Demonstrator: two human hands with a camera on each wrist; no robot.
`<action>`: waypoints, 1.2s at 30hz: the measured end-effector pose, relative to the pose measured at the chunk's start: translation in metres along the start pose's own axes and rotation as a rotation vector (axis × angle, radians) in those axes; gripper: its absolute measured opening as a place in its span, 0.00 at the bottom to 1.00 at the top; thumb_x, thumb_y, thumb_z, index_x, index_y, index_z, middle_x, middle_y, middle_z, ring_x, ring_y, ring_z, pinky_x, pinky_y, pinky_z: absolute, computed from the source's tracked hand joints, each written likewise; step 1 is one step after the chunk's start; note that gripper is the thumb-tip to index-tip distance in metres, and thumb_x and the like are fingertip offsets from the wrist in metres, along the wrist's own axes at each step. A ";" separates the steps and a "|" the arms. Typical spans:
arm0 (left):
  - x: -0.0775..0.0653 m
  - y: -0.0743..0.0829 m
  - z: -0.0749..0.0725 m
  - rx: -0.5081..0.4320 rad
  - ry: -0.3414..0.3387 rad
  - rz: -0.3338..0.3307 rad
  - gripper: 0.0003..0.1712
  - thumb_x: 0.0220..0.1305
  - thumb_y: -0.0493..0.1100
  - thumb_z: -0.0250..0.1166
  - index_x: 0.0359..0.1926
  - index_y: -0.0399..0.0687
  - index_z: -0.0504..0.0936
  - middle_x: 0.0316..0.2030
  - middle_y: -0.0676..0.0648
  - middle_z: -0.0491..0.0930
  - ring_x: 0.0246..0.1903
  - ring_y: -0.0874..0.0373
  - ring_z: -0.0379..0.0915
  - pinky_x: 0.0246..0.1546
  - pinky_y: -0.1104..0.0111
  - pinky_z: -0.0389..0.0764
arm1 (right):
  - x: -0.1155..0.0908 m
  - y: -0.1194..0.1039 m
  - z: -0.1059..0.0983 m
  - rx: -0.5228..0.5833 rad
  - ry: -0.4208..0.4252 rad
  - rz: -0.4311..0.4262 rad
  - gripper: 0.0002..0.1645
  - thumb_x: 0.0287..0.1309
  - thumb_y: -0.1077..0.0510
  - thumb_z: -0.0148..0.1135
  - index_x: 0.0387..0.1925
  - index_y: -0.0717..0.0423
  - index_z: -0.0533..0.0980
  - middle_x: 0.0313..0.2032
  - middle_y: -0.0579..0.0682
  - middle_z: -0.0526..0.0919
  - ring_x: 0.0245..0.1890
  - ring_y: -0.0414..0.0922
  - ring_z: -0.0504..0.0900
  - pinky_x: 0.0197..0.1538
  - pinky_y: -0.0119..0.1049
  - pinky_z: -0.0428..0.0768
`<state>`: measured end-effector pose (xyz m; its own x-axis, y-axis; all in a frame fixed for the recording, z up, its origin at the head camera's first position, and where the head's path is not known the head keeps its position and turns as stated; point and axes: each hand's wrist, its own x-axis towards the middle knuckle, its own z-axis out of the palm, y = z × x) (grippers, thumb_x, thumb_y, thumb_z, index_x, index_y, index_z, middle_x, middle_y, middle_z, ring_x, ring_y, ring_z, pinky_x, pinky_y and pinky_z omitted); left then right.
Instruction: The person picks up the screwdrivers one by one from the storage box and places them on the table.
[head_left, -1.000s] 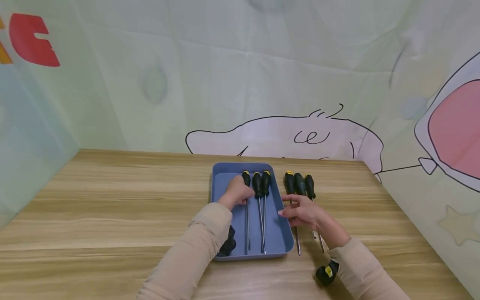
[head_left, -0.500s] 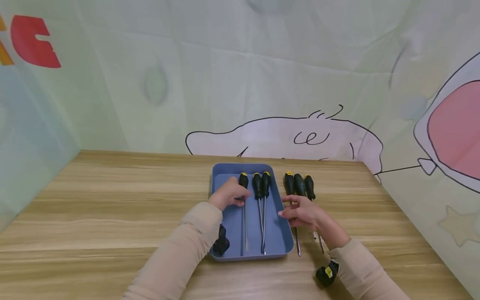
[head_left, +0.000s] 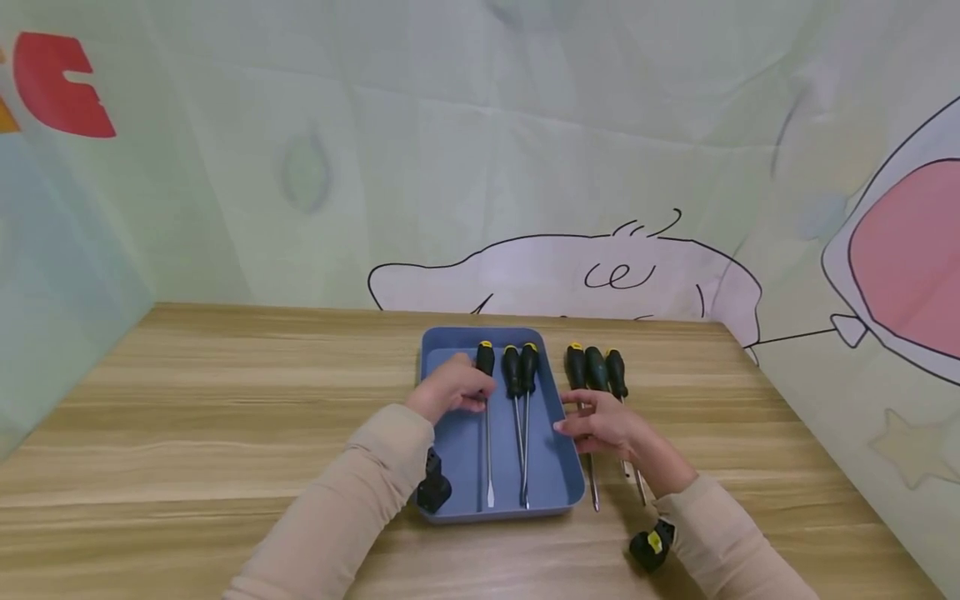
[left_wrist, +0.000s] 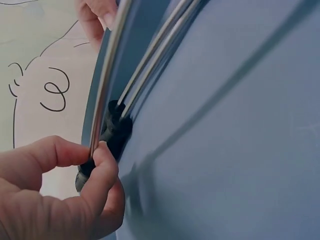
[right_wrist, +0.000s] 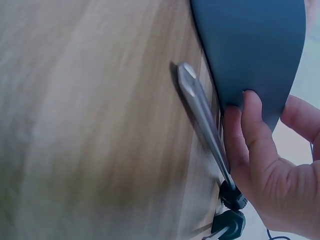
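In the head view a blue tray [head_left: 498, 516] lies on the table. My left hand [head_left: 452, 388] pinches a flat-tipped screwdriver [head_left: 486, 357] between thumb and fingers, just below its black, yellow-ended handle. Its shaft hangs over the tray floor, with the shadow apart from it. To its right, two more screwdrivers [head_left: 521, 367] lie side by side inside the tray. My right hand [head_left: 609, 425] holds the tray's right wall, seen in the right wrist view with fingertips [right_wrist: 252, 102] on the outer side and another digit at the rim.
Outside the tray, to its right, three screwdrivers [head_left: 596, 367] lie on the wooden table [head_left: 262, 400], partly hidden behind my right hand. A printed cloth [head_left: 450, 167] stands behind the table. Black wrist devices [head_left: 650, 546] sit at both sleeves.
My left hand has moved slightly left within the tray, drawing the pinched screwdriver away from the other two. My right hand has stayed at the tray wall.
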<state>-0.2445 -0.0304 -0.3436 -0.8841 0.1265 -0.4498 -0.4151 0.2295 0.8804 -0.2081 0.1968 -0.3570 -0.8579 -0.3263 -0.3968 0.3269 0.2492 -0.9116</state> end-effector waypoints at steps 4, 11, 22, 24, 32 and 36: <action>0.000 0.003 0.001 -0.013 -0.005 0.023 0.23 0.50 0.23 0.55 0.50 0.28 0.65 0.33 0.39 0.68 0.19 0.58 0.69 0.19 0.75 0.78 | 0.000 -0.001 -0.001 0.004 -0.002 0.003 0.36 0.55 0.70 0.59 0.64 0.70 0.56 0.47 0.64 0.76 0.37 0.46 0.79 0.41 0.42 0.82; -0.004 0.007 0.002 -0.049 -0.015 0.040 0.35 0.51 0.23 0.55 0.62 0.29 0.60 0.39 0.38 0.69 0.28 0.55 0.69 0.23 0.72 0.80 | 0.001 -0.001 -0.001 -0.012 -0.001 -0.006 0.36 0.54 0.70 0.60 0.63 0.70 0.57 0.45 0.63 0.76 0.36 0.47 0.79 0.40 0.42 0.83; -0.015 0.013 -0.002 -0.091 -0.028 0.052 0.38 0.52 0.23 0.55 0.66 0.33 0.56 0.43 0.37 0.69 0.31 0.55 0.70 0.26 0.71 0.80 | 0.001 -0.001 -0.001 -0.001 -0.010 -0.006 0.36 0.55 0.70 0.59 0.63 0.70 0.57 0.44 0.62 0.77 0.35 0.47 0.80 0.40 0.42 0.83; -0.017 0.014 -0.004 -0.091 -0.026 0.048 0.37 0.54 0.24 0.55 0.66 0.33 0.56 0.46 0.36 0.69 0.33 0.54 0.70 0.29 0.70 0.82 | 0.001 0.000 -0.001 -0.003 -0.007 -0.005 0.36 0.55 0.70 0.59 0.63 0.70 0.57 0.44 0.62 0.77 0.35 0.46 0.79 0.39 0.41 0.83; -0.019 0.012 -0.015 -0.097 -0.022 0.060 0.36 0.55 0.24 0.56 0.66 0.34 0.57 0.46 0.36 0.69 0.36 0.52 0.71 0.28 0.70 0.82 | 0.000 0.000 0.000 0.000 -0.013 -0.007 0.36 0.54 0.70 0.59 0.63 0.70 0.57 0.43 0.61 0.77 0.35 0.45 0.79 0.38 0.39 0.83; -0.022 0.013 -0.018 -0.101 -0.023 0.058 0.35 0.56 0.25 0.56 0.66 0.34 0.57 0.44 0.37 0.70 0.36 0.53 0.71 0.31 0.68 0.82 | 0.000 0.000 0.000 0.003 -0.010 -0.006 0.36 0.54 0.70 0.59 0.63 0.70 0.57 0.43 0.61 0.77 0.35 0.46 0.79 0.38 0.39 0.83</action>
<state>-0.2341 -0.0474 -0.3197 -0.9026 0.1591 -0.4000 -0.3839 0.1230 0.9151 -0.2082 0.1965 -0.3575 -0.8558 -0.3373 -0.3921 0.3228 0.2440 -0.9145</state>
